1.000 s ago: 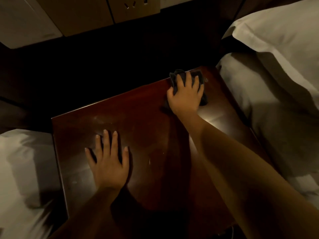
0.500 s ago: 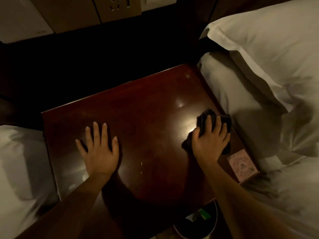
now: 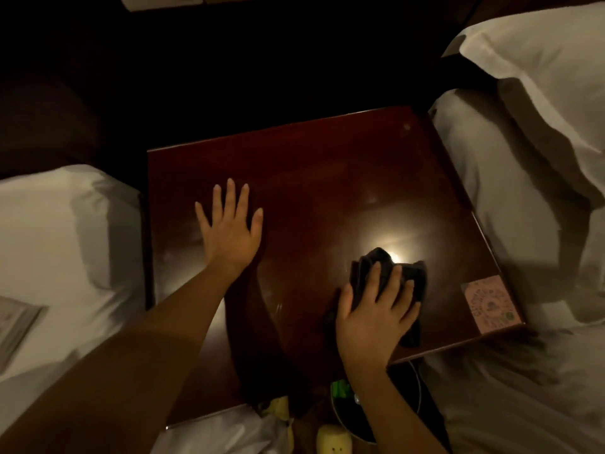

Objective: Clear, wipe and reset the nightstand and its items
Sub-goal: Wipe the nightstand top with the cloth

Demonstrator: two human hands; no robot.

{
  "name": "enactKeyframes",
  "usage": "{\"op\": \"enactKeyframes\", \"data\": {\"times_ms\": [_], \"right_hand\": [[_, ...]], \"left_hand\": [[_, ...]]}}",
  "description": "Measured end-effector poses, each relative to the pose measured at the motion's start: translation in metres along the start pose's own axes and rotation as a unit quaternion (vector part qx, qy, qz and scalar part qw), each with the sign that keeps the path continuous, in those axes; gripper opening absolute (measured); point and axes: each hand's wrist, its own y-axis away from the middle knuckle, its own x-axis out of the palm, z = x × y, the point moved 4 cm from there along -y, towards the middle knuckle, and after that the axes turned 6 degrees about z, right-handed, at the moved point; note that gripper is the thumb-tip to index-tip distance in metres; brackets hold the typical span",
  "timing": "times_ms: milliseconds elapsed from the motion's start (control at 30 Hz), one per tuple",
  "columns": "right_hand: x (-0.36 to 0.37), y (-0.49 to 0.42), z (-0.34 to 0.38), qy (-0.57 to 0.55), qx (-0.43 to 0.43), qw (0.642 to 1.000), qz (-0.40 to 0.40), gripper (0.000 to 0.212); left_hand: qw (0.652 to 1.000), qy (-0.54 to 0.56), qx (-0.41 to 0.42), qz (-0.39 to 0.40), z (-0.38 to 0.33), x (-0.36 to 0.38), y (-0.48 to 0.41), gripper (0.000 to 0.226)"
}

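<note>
Wiping is judged under way: a dark cloth (image 3: pixel 389 276) is pressed by the right hand (image 3: pixel 376 317) on the counter (image 3: pixel 327 178) near-right, the left hand (image 3: pixel 230 231) laid flat and empty, far-left strokes needed next.

Glossy dark nightstand (image 3: pixel 311 178); dark cloth (image 3: pixel 389 273), perhaps bunched, near front.
</note>
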Motion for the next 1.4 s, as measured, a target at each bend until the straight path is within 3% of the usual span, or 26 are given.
{"op": "enactKeyframes", "data": {"times_ms": [167,300,400,533,900,1400], "right_hand": [[0.003,0.033,0.008,0.005,-0.064,0.997,0.041,0.073],[-0.003,0.027,-0.018,0.047,-0.175,0.98,0.087,0.076],[-0.009,0.013,-0.021,0.092,-0.264,0.958,0.059,0.073],[-0.002,-0.007,0.0,0.054,-0.322,0.945,0.033,0.068],[-0.005,-0.145,0.164,0.008,-0.316,0.949,-0.002,0.068],[-0.003,-0.18,0.263,-0.021,-0.289,0.957,-0.022,0.065]], "left_hand": [[1.0,0.023,0.021,0.001,0.017,0.0,0.03,0.057],[1.0,0.01,-0.018,-0.008,0.035,0.006,0.081,0.061],[0.999,0.014,-0.047,-0.018,0.037,0.006,0.093,0.063],[0.998,0.01,-0.051,-0.031,0.038,0.008,0.093,0.059],[0.998,-0.014,-0.041,-0.039,0.042,0.012,0.089,0.058],[0.999,-0.011,-0.032,-0.016,0.043,0.015,0.088,0.059]]}}
